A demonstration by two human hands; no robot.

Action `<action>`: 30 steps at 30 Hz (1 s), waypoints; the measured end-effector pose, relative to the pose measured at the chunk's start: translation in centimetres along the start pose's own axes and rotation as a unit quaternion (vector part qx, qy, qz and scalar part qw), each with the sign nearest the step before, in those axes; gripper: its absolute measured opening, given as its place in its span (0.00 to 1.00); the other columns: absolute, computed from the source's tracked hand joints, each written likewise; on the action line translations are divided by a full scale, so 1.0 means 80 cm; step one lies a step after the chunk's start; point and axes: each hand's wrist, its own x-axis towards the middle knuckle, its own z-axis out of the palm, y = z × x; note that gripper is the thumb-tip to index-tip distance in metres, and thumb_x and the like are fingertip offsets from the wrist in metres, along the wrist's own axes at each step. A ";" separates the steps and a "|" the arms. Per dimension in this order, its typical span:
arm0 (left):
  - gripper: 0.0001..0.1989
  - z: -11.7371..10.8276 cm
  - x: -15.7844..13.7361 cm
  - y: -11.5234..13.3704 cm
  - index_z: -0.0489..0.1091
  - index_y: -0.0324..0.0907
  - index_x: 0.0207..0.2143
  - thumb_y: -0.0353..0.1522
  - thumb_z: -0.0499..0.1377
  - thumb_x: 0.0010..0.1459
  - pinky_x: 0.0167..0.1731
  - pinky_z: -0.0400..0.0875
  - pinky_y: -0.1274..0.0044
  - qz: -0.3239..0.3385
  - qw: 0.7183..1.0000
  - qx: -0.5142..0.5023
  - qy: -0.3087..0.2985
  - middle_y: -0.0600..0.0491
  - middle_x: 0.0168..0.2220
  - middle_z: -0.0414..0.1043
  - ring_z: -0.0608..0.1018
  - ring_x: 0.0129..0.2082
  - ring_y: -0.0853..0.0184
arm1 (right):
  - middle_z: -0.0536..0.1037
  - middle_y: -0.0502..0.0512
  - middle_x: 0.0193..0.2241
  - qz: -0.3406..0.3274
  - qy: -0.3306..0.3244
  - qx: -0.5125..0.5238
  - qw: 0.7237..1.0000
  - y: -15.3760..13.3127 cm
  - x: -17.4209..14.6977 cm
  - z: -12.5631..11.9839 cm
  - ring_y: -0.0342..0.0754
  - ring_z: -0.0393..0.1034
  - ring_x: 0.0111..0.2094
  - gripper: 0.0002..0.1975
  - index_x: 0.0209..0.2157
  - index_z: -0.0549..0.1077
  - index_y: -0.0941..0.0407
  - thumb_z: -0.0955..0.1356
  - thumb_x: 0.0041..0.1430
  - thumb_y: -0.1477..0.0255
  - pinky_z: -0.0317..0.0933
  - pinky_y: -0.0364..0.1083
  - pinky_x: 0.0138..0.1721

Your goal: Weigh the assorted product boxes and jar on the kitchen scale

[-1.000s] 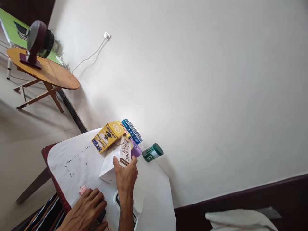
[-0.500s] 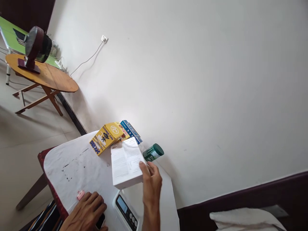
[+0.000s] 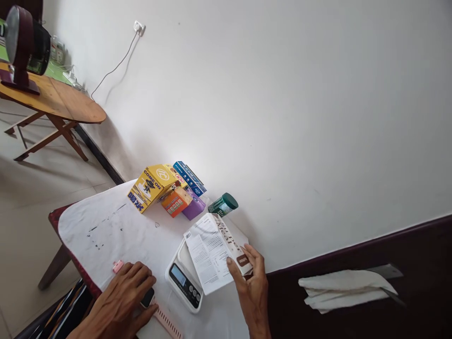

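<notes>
My right hand (image 3: 252, 287) grips a white box (image 3: 209, 252) by its right end, thumb on the printed face and fingers behind. The box is tilted, showing brown lettering on its side, and overlaps the white digital scale (image 3: 187, 278); whether they touch I cannot tell. My left hand (image 3: 129, 294) rests palm down on the table, fingers over a smartwatch (image 3: 148, 298) with a pink strap (image 3: 166, 321). Its thumb is spread away and lies by the strap; part of the watch is hidden under the hand.
Toward the wall stand a yellow box (image 3: 150, 188), an orange box (image 3: 176, 202), a purple box (image 3: 194, 205), a blue box (image 3: 189, 179) and a green canister (image 3: 223, 205). White cloth covers the table (image 3: 81, 221). A fan (image 3: 26, 52) sits on a wooden folding table (image 3: 70, 101).
The white box has moved right and toward me, turning so its lettered side shows. The orange and purple boxes are uncovered. My left hand stays by the smartwatch; the view has shifted.
</notes>
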 end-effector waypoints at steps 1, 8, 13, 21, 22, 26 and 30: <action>0.11 -0.002 0.002 0.001 0.70 0.48 0.46 0.35 0.65 0.62 0.48 0.66 0.66 0.002 1.000 0.004 0.001 0.55 0.42 0.77 0.79 0.43 0.60 | 0.74 0.67 0.60 -0.004 0.000 0.003 1.000 0.009 -0.003 0.003 0.65 0.71 0.58 0.41 0.59 0.68 0.55 0.76 0.48 0.50 0.68 0.56 0.53; 0.11 -0.013 0.011 0.006 0.72 0.48 0.46 0.33 0.65 0.61 0.46 0.68 0.67 -0.005 1.000 0.001 -0.018 0.55 0.42 0.78 0.79 0.42 0.60 | 0.64 0.65 0.67 0.015 -0.020 0.078 0.997 0.027 -0.023 0.003 0.65 0.64 0.64 0.53 0.69 0.55 0.51 0.79 0.46 0.54 0.65 0.58 0.58; 0.10 -0.012 0.009 0.006 0.72 0.47 0.45 0.33 0.64 0.61 0.46 0.69 0.67 -0.011 1.000 -0.005 -0.026 0.54 0.42 0.78 0.79 0.43 0.60 | 0.69 0.67 0.64 0.062 0.013 0.130 0.989 0.042 -0.043 0.006 0.66 0.65 0.63 0.54 0.68 0.57 0.53 0.78 0.44 0.51 0.67 0.59 0.54; 0.14 -0.008 0.007 -0.005 0.74 0.49 0.49 0.40 0.66 0.62 0.46 0.71 0.68 0.035 0.998 0.048 0.020 0.54 0.44 0.81 0.82 0.44 0.59 | 0.82 0.62 0.48 0.111 -0.036 0.082 0.990 0.027 -0.052 0.029 0.63 0.77 0.48 0.40 0.58 0.71 0.55 0.78 0.47 0.51 0.72 0.56 0.45; 0.15 -0.007 0.008 -0.006 0.74 0.49 0.49 0.41 0.67 0.61 0.45 0.72 0.69 0.044 0.997 0.057 0.029 0.54 0.44 0.82 0.82 0.43 0.60 | 0.83 0.62 0.47 0.112 -0.027 0.096 0.989 0.024 -0.051 0.032 0.63 0.77 0.49 0.39 0.57 0.72 0.55 0.78 0.47 0.51 0.72 0.55 0.45; 0.17 -0.008 0.016 -0.011 0.75 0.49 0.47 0.47 0.66 0.60 0.40 0.76 0.73 0.090 0.991 0.081 0.063 0.56 0.42 0.84 0.84 0.40 0.62 | 0.83 0.63 0.48 0.118 0.029 0.165 0.979 0.031 -0.048 0.028 0.64 0.77 0.51 0.40 0.58 0.73 0.55 0.77 0.47 0.50 0.74 0.55 0.44; 0.18 -0.008 0.017 -0.013 0.77 0.48 0.47 0.49 0.62 0.64 0.37 0.79 0.72 0.098 0.987 0.103 0.076 0.55 0.41 0.86 0.86 0.38 0.62 | 0.82 0.62 0.50 0.145 0.070 0.167 0.973 0.076 -0.032 -0.001 0.65 0.78 0.50 0.41 0.61 0.71 0.54 0.79 0.47 0.53 0.75 0.54 0.40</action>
